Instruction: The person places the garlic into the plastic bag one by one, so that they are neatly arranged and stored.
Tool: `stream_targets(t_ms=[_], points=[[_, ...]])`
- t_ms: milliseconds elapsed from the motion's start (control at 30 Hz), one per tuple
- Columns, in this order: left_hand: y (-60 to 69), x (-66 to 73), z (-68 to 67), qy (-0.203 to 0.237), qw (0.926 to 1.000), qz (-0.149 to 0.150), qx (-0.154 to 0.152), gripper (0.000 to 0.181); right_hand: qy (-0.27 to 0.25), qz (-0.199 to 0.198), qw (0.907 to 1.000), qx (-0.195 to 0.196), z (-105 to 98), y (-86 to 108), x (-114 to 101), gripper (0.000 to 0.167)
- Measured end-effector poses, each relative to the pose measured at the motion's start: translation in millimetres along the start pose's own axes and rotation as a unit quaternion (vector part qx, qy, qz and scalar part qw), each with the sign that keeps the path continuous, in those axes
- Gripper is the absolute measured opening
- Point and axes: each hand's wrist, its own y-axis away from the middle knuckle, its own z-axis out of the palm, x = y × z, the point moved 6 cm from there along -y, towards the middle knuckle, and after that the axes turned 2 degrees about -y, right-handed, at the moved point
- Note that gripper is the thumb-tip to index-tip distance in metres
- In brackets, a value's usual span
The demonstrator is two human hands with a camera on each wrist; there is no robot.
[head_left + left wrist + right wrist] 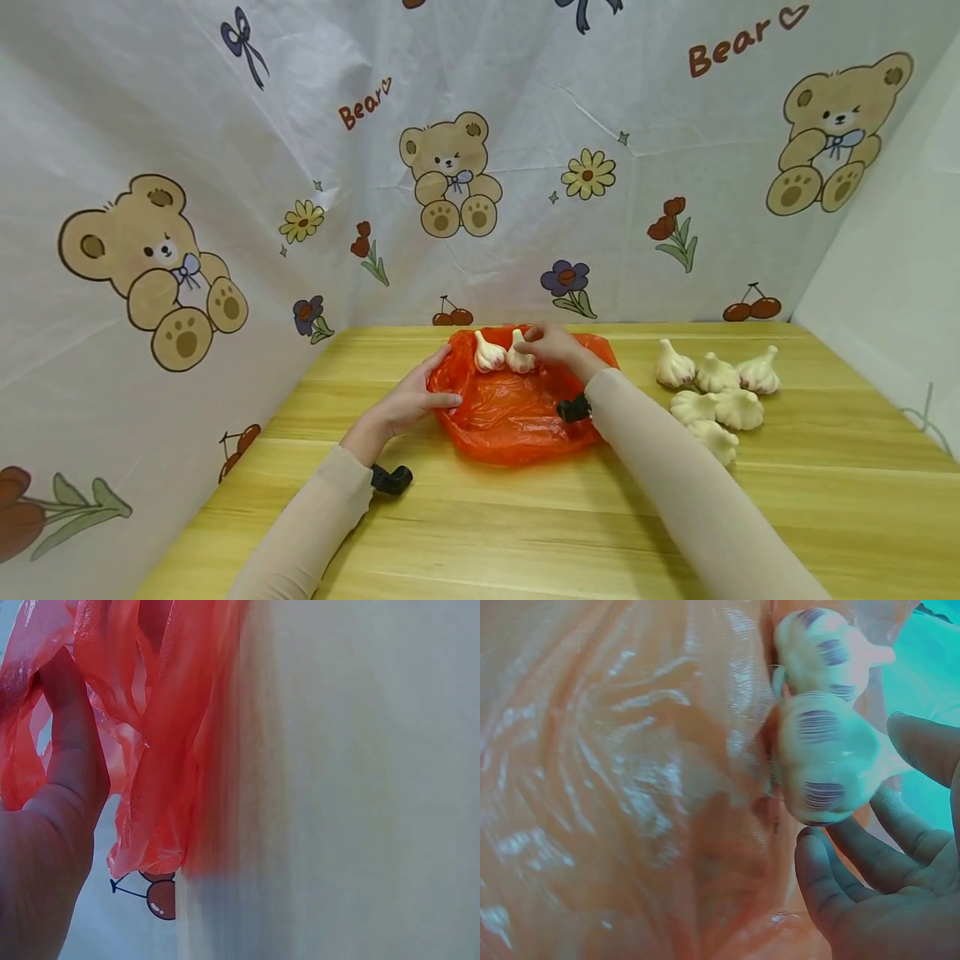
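A thin red plastic bag lies spread with its mouth open on the wooden table. My left hand grips its left rim, the thumb on the inner side; in the left wrist view, crumpled red plastic hangs about that hand. Two white garlic bulbs with purple streaks, a left one and a right one, stand side by side at the bag's far edge. Around the right bulb my right hand has its fingers loosely spread, thumb near the stem and a fingertip by its side.
Several more garlic bulbs sit in a group on the table's right side, beyond my right forearm. A white sheet printed with bears hangs behind and to the left of the wooden table. A pale wall rises at the right.
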Motion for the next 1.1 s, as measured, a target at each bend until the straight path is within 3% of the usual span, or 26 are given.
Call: stream_targets(t_ms=[200, 567, 867, 1100], points=[[0.8, -0.5, -0.4, 0.0, 1.0, -0.004, -0.001, 0.103, 0.025, -0.038, 0.9989, 0.013, -8, 2.1, -12, 0.041], [1.8, 1.7, 0.4, -0.005, 0.9999, -0.014, 0.008, 0.102, 0.022, -0.076, 0.9961, -0.038, -13, 19.9, -34, 0.034], [1.3, -0.2, 2.4, 0.013, 0.9999, -0.006, -0.005, 0.102, 0.03, -0.112, 0.9917, -0.057, -20, 36.9, -40, 0.042], [1.7, 0.3, 3.2, 0.016, 0.9998, 0.001, -0.012, 0.102, 0.035, -0.146, 0.9862, -0.071, -27, 61.2, -47, 0.04]])
